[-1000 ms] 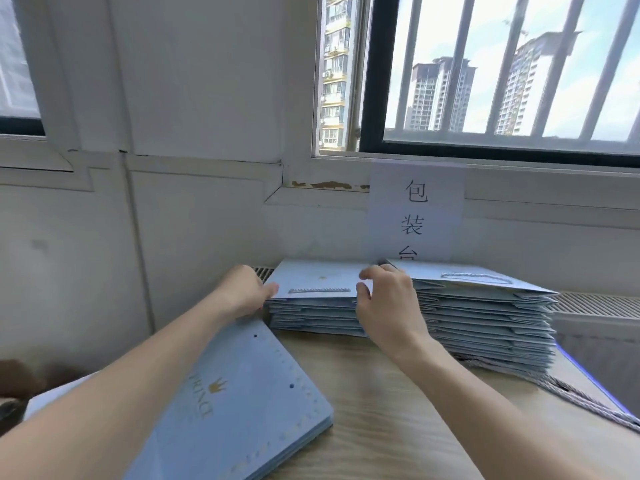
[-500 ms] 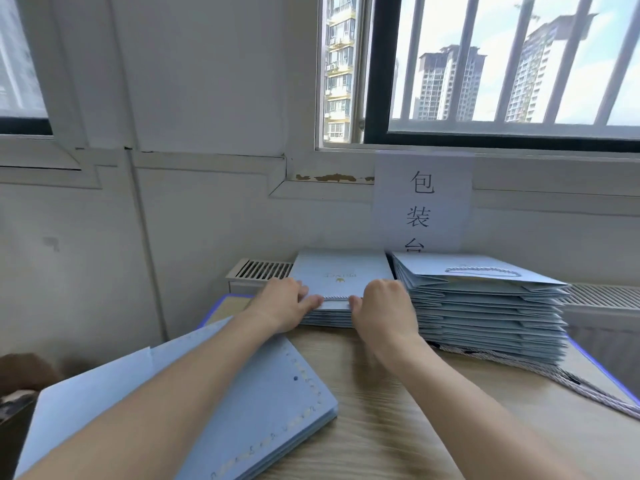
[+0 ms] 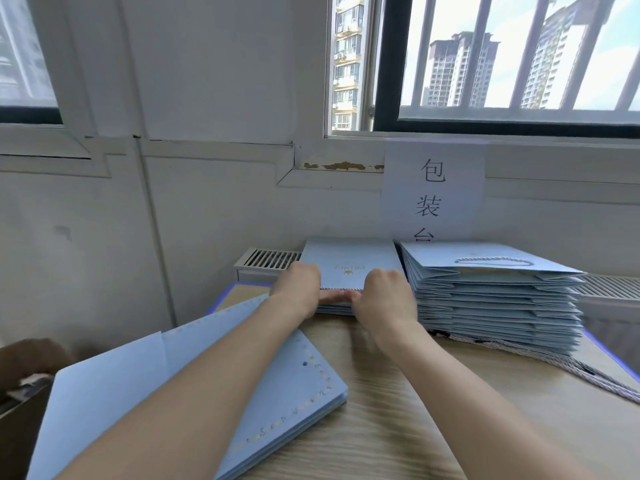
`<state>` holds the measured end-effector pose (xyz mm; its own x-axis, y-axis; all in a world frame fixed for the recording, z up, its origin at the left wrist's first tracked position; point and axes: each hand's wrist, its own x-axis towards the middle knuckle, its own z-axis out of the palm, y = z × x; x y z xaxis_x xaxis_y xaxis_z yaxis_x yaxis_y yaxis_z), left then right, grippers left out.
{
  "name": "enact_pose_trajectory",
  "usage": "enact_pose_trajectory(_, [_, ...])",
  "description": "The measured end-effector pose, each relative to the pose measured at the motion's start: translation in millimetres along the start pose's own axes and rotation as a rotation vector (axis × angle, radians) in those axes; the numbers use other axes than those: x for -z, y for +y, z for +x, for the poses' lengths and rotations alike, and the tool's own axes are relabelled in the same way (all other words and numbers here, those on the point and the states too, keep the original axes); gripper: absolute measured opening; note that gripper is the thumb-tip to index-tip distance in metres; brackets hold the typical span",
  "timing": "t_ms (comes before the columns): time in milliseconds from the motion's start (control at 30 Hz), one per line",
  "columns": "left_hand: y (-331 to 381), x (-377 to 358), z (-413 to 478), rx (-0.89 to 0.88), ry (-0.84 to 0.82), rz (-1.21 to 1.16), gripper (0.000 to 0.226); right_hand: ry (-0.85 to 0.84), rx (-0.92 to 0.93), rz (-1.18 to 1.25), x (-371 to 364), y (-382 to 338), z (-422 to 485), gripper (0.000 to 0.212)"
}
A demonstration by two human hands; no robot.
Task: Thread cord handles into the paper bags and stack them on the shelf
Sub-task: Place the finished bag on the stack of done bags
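Moved across the bench (image 3: 433,427): one bag (image 3: 349,261), off the tall pile (image 3: 491,303) onto the low pile (image 3: 334,309) beside it. I have left hand (image 3: 300,289) and right hand (image 3: 385,299) close together at its near edge; grip hidden, cannot tell. Risk: an uneven push skews the pile. Wall sign (image 3: 433,192): 包装台. Bag print, upside down: PRINCE.

A wooden table (image 3: 398,410) is laid with a tall stack of paper bags (image 3: 495,299), a low pile (image 3: 349,265) just beside it, flat bags (image 3: 294,386) and cords (image 3: 554,365).
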<state>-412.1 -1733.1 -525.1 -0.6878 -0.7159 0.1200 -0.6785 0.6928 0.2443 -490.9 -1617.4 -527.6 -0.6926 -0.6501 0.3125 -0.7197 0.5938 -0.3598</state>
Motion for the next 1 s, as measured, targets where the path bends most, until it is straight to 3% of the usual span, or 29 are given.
enact_pose_trajectory(167, [0.3,-6.8,0.6,-0.001,0.045,0.011,0.068,0.031,-0.03,0.066,-7.9,5.6,-0.4,0.049])
enact_pose_trajectory(267, [-19.2,-7.5,8.4,-0.04,-0.011,-0.141,0.064,0.044,-0.008,0.071,-1.1,9.6,-1.4,0.052])
enact_pose_trajectory(433, [-41.6,-9.7,11.6,-0.143,-0.021,-0.228,0.035,0.089,0.021,0.06,0.6,16.9,-3.8,0.042])
enact_pose_trajectory(533, [-40.9,-13.0,10.2,-0.159,-0.031,-0.222,0.045,0.101,0.041,0.061,-12.3,18.8,-6.3,0.038])
enact_pose_trajectory(667, [-41.3,-11.0,12.4,-0.189,-0.018,-0.199,0.042,0.1,0.067,0.02,-20.6,20.6,-3.3,0.022])
enact_pose_trajectory(833, [-41.4,-10.3,6.3,-0.196,-0.029,-0.151,0.046,0.121,0.044,0.097,-17.9,31.3,-3.0,0.043])
enact_pose_trajectory(1000, [-30.2,-11.0,3.1,-0.161,0.042,-0.02,0.046,0.135,0.047,0.134,-15.2,30.3,-10.3,0.033])
